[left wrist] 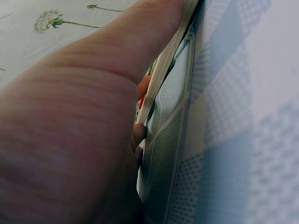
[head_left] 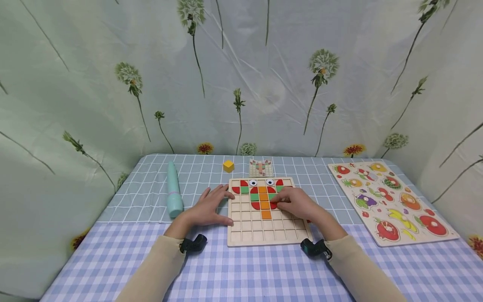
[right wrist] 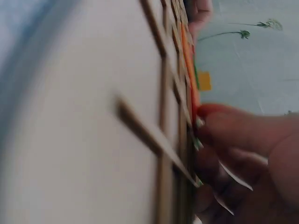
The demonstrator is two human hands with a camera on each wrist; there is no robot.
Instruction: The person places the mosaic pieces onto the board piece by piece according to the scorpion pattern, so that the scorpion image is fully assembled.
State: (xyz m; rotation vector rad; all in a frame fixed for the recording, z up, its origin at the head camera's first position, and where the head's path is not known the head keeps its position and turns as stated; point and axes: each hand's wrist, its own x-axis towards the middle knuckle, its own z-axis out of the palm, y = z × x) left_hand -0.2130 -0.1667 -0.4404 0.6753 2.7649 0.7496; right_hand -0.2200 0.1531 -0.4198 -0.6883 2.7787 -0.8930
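A wooden grid board (head_left: 245,235) lies on the table with coloured tiles in its upper cells: orange squares (head_left: 266,204), green pieces (head_left: 244,190), red rounded pieces (head_left: 255,206) and two eye tiles (head_left: 253,183). My left hand (head_left: 209,208) is spread at the board's left side, thumb and fingertips right at its edge; the left wrist view shows the thumb against the wooden edge. Over the board's right half, my right hand (head_left: 296,201) pinches a red quarter-round tile (head_left: 273,206) beside the orange column. Its fingers partly hide the tiles there.
Behind the board are a small pattern card (head_left: 261,168) and a yellow cube (head_left: 228,166). A turquoise tube-shaped object (head_left: 174,191) lies at left, a fruit puzzle board (head_left: 381,226) at right. A red piece (head_left: 308,221) shows by the right wrist.
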